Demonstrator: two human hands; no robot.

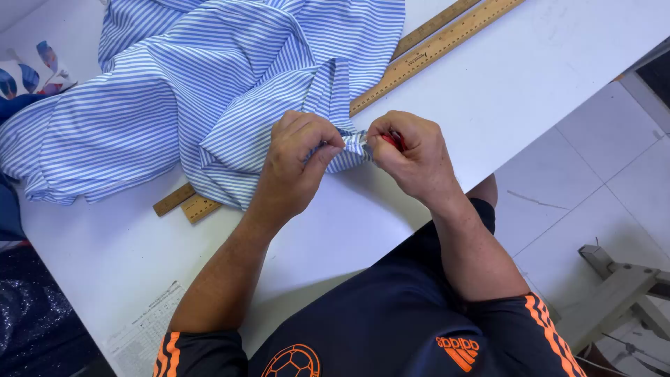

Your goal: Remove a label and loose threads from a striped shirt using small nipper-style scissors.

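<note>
Striped fabric [209,91] bunches between my hands: left hand [296,164] pinches its edge, right hand [412,157] grips what looks like a small red tool [395,140].

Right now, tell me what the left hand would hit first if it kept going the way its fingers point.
The left hand points across at the pinched edge of the blue-and-white striped shirt. Just past that fabric it would probably meet the right hand, which grips a small red tool; depth is hard to judge.

Soft striped cotton-like cloth [209,91], matt wooden rulers [433,45], smooth white tabletop [530,77].
</note>
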